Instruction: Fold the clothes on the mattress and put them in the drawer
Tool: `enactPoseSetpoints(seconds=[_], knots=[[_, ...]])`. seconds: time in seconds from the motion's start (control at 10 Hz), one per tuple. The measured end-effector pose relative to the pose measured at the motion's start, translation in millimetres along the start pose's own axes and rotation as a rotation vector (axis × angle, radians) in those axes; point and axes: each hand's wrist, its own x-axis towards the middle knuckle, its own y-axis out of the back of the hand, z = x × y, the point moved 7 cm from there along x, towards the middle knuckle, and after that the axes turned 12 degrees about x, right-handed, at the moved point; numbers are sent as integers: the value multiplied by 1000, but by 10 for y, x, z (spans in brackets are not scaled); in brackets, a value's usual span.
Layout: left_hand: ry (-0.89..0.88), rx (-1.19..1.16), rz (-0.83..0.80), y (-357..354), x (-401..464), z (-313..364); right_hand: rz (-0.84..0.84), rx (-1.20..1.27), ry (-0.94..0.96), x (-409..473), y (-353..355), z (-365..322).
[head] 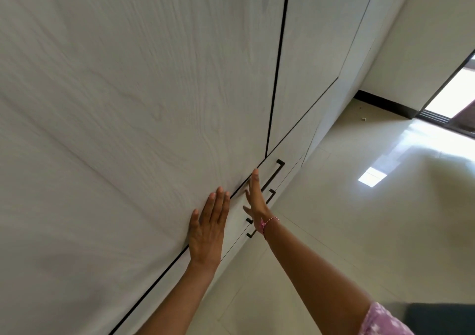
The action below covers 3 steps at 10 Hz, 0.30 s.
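A white wood-grain wardrobe (133,98) fills the left and centre of the frame, its tall doors split by a thin black seam running down from the top centre. Along the bottom edge of the doors, slanting from lower left towards the centre, sits a row of shut drawers (285,172) in the same pale finish, each with a slim black bar handle (274,175).

The left hand (208,228), just below the middle of the frame, lies flat with fingers straight and together, palm pressed to the wardrobe where the door meets the drawer front. The right hand (255,197), a little to its right, is spread wide with straight fingers, touching or nearly touching the drawer front beside the handle; it holds nothing. A pink thread band (267,223) circles that wrist, and a lilac patterned sleeve (383,320) shows at lower right.

Glossy cream floor tiles (359,206) fill the right side. No clothes or mattress show.
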Motion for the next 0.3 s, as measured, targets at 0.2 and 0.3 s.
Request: enactPoseSetpoints(seconds=[0.2, 0.3], knots=[[-50, -155, -84, 147, -75, 1, 107, -580, 133, -178, 334, -314], [-78, -344, -36, 366, -118, 3, 213, -879, 263, -397, 476, -431]])
